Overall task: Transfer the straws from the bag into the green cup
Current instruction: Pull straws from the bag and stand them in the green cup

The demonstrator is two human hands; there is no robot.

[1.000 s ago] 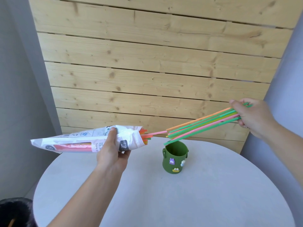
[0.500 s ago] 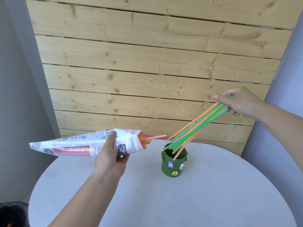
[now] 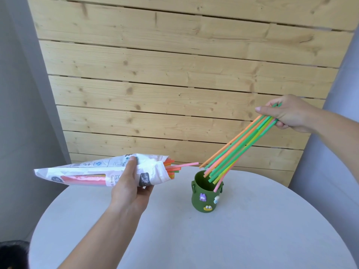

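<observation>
My left hand (image 3: 130,188) grips a white printed straw bag (image 3: 87,172) held roughly level above the table, mouth toward the right. Orange, green and pink straws left in the bag (image 3: 175,166) poke from its mouth, one pink one farthest. My right hand (image 3: 289,114) pinches the upper ends of a bundle of straws (image 3: 239,146) in green, orange, yellow and pink, slanting down to the left. Their lower ends fan out at the mouth of the green cup (image 3: 206,193), some just inside the rim, one pink tip outside its right edge. The cup stands upright with small stickers.
The round white table (image 3: 223,239) carries only the cup. A wooden plank wall (image 3: 174,74) rises right behind it, grey walls at both sides. A dark bin (image 3: 13,253) sits at the bottom left beside the table.
My right hand lifted and tipped the straw bundle steeper, bringing its lower ends from above the cup down to the cup's mouth. The left hand and bag stayed almost still.
</observation>
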